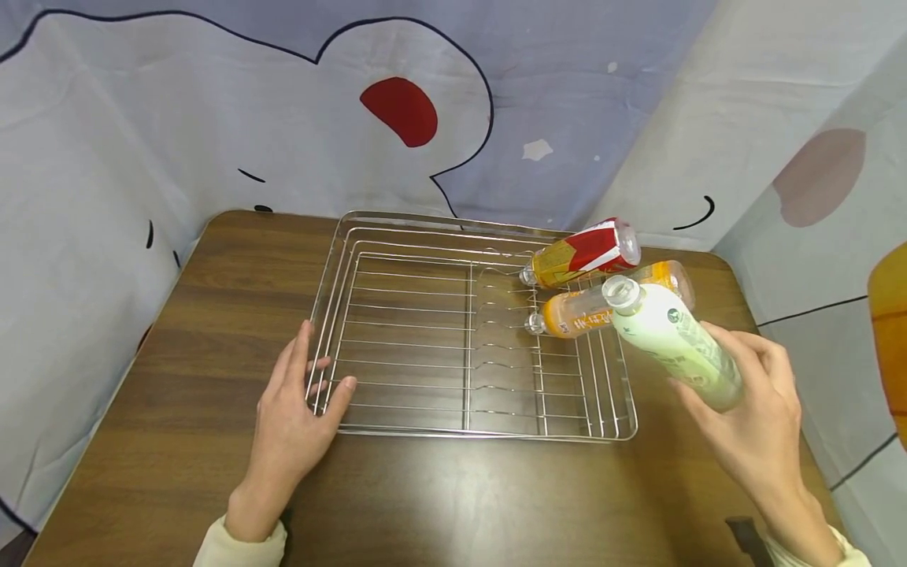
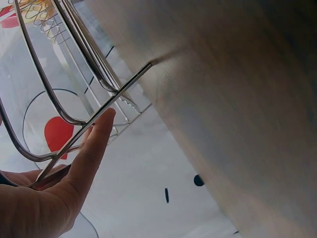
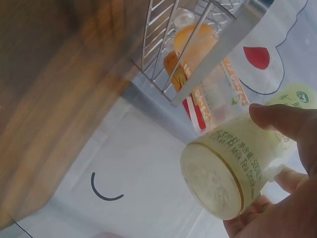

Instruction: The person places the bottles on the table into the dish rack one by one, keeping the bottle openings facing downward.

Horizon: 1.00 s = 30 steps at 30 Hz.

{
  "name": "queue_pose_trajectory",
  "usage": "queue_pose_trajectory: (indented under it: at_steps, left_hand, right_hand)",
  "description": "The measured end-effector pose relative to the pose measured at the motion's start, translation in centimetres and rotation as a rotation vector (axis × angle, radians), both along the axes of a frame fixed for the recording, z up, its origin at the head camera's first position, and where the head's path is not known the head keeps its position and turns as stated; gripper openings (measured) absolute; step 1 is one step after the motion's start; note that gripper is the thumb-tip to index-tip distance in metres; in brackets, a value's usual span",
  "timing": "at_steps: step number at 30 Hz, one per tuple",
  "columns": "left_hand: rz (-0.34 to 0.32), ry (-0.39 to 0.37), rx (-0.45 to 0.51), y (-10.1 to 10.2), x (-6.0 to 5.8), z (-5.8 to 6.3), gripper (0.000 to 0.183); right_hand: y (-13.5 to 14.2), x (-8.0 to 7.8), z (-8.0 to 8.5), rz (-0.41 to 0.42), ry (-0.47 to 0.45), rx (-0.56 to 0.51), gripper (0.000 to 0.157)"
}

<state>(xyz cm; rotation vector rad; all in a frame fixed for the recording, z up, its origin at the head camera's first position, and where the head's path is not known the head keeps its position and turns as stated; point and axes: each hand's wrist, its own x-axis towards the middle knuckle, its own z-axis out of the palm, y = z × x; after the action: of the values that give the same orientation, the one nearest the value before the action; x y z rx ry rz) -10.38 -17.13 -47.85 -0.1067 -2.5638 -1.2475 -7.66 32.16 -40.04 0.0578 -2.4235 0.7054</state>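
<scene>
In the head view my left hand (image 1: 294, 409) grips the left side of a metal wire basket (image 1: 468, 433), its fingers reaching through the wires and its thumb inside. The left wrist view shows one finger (image 2: 96, 141) lying along the rim. My right hand (image 1: 761, 409) holds a pale green milk tea bottle (image 1: 683, 346) near its base, tilted, its neck pointing toward the basket's right part. Two bottles lie there with necks inward: a red-and-yellow one (image 1: 584, 256) at the back and an orange-labelled one (image 1: 588, 313) in front of it, partly hidden by the green bottle.
The basket stands on a brown wooden table (image 1: 460, 504). Wavy wires cross its inside right of the middle. A printed curtain (image 1: 283, 126) hangs behind and at both sides. An orange shape (image 1: 891, 339) shows at the right edge of the head view.
</scene>
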Motion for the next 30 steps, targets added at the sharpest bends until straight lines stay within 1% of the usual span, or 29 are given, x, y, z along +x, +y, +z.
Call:
queue_pose_trajectory:
  at_steps: [5,11,15,19,24,30]
  left_hand:
    - [0.0,-0.009,-0.004,0.0,0.1,0.0,0.091]
    - [0.0,-0.008,-0.007,-0.1,0.1,0.0,0.092]
    - [-0.004,-0.008,-0.002,0.0,0.0,0.0,0.092]
    - [-0.012,-0.009,0.002,0.0,0.0,0.1,0.092]
    - [-0.018,-0.018,0.01,0.0,0.0,0.1,0.091]
    - [-0.012,-0.01,0.012,0.0,0.1,0.0,0.091]
  right_hand:
    - [0.5,-0.5,0.3,0.027,0.025,0.044,0.077]
    - [0.9,-1.0,1.3,0.062,0.05,0.077,0.075]
    - [1.0,-1.3,1.9,0.104,0.075,0.132,0.077]
    - [1.2,-1.4,2.3,0.132,0.072,0.175,0.076]
    - [1.4,-1.3,2.5,0.148,0.077,0.191,0.073]
    - [1.7,-1.4,3.6,0.193,0.058,0.25,0.065]
